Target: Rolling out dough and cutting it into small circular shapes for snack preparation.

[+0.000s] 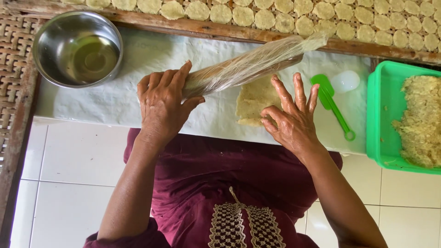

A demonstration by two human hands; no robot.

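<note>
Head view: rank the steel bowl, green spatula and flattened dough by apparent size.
1. Steel bowl, clearly largest.
2. Green spatula and flattened dough: too close to rank; the right hand and the wrapped roller hide part of the dough.

One head-worn camera looks steeply down, close over the white work board (115, 101).
</note>
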